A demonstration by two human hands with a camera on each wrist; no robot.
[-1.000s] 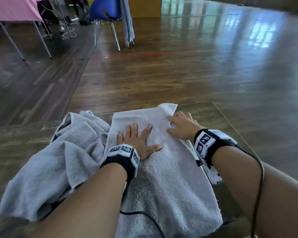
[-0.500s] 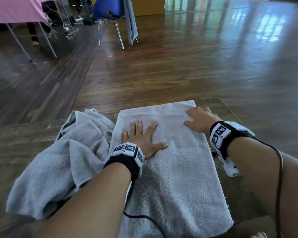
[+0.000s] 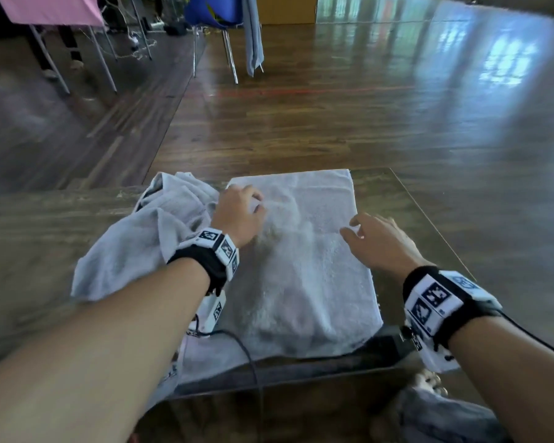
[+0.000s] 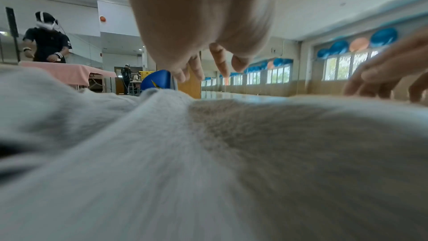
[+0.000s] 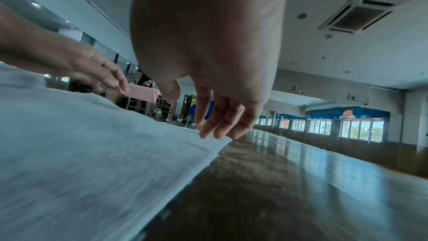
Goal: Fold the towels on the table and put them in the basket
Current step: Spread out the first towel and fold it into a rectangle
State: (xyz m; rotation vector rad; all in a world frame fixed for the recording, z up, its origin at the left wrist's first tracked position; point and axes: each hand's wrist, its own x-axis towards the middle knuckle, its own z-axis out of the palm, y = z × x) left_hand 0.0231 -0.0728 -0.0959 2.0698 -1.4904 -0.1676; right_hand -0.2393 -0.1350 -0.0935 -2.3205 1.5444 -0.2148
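A pale grey towel lies spread flat on the dark wooden table. My left hand is at its far left corner, fingers hanging down over the cloth and holding nothing. My right hand hovers at the towel's right edge with straight fingers, the tips just at the cloth. A second, crumpled grey towel is heaped to the left, touching the flat one. No basket is in view.
The table's right edge runs close to my right hand, and the floor drops away beyond it. A blue chair draped with a grey cloth and a pink-covered table stand far back. Wrist cables trail over the near edge.
My left hand slid from the towel's middle to its far left corner. My right hand drew back along the right edge toward me. The towel's far end now lies flat and square.
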